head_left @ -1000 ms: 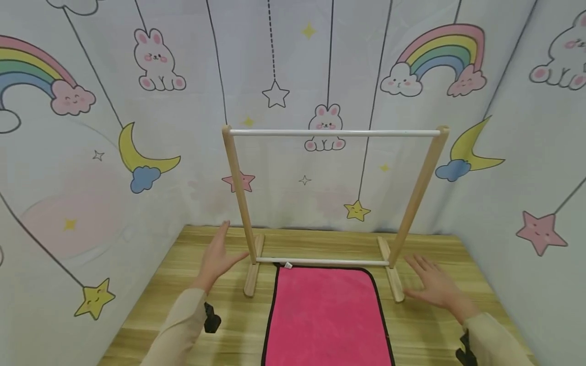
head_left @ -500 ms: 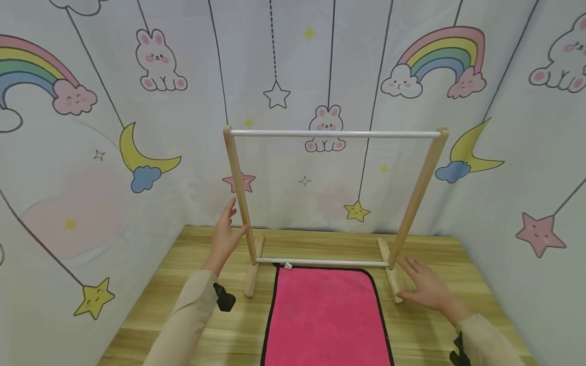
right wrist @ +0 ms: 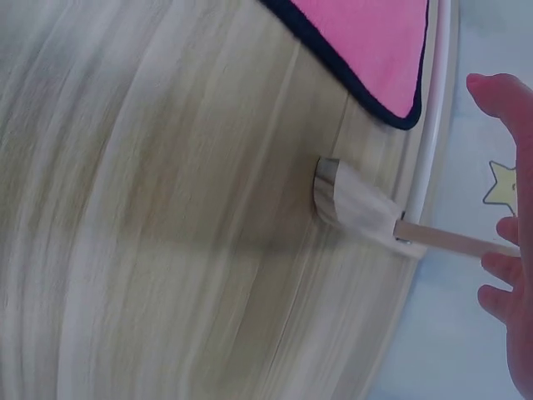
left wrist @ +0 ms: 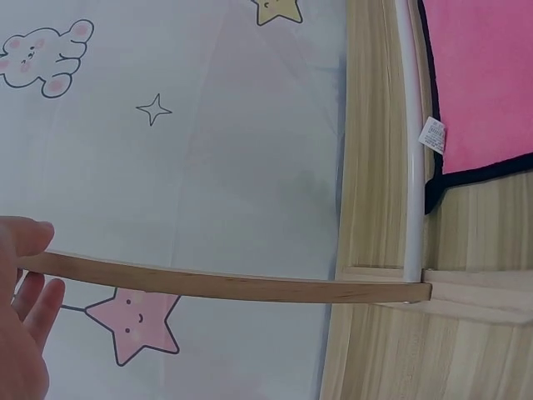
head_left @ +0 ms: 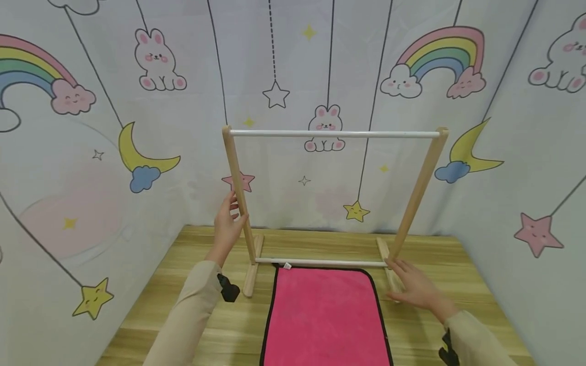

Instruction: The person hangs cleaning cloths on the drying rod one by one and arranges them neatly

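Note:
A wooden rack with two white bars stands upright at the back of the table; its left post and right post lean outward. My left hand holds the left post at mid-height, thumb on one side and fingers on the other, as the left wrist view shows the post between them. My right hand is beside the foot of the right post, fingers extended and thumb spread. In the right wrist view, the right hand appears near the post; contact is hard to tell.
A pink cloth with black edging and a white tag lies flat in front of the lower bar. The wood-grain table meets white curtains printed with rabbits, stars and rainbows on three sides.
My left hand has risen and moved right from beside the left post to hold it. My right hand has moved left, closer to the right foot. The rack and cloth look still.

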The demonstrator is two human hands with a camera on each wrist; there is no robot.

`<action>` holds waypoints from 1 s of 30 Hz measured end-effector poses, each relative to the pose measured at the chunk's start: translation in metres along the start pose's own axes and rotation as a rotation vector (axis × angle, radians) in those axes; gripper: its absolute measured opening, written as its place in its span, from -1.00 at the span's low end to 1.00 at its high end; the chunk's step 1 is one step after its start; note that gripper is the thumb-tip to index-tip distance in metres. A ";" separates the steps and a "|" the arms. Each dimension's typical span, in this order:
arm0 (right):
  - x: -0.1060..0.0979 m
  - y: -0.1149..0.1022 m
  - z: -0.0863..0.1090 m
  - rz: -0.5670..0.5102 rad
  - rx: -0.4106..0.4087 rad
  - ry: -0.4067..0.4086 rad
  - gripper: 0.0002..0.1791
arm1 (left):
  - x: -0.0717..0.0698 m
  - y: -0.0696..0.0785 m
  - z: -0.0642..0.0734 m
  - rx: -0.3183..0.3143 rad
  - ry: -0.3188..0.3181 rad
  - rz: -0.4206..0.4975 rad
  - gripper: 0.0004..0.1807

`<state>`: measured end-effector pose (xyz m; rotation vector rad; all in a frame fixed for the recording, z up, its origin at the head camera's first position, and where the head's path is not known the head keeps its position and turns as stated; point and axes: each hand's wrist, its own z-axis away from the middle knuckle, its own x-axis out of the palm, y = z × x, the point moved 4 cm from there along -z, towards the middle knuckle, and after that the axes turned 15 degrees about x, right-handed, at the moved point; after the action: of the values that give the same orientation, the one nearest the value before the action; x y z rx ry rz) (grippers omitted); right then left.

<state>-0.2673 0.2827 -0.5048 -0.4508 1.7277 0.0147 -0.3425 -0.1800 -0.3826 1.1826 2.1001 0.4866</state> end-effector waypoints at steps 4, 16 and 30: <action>0.006 -0.007 -0.006 0.012 0.011 -0.025 -0.11 | 0.001 -0.001 -0.001 -0.007 0.033 0.009 -0.30; 0.017 -0.034 -0.029 -0.033 0.022 -0.074 -0.10 | 0.001 -0.006 -0.002 -0.003 0.091 -0.040 -0.45; 0.046 -0.082 -0.055 -0.151 -0.010 -0.180 -0.14 | 0.004 -0.003 -0.004 0.032 0.072 -0.117 -0.53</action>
<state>-0.3004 0.1794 -0.5176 -0.5690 1.5148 -0.0438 -0.3487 -0.1779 -0.3836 1.0672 2.2313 0.4486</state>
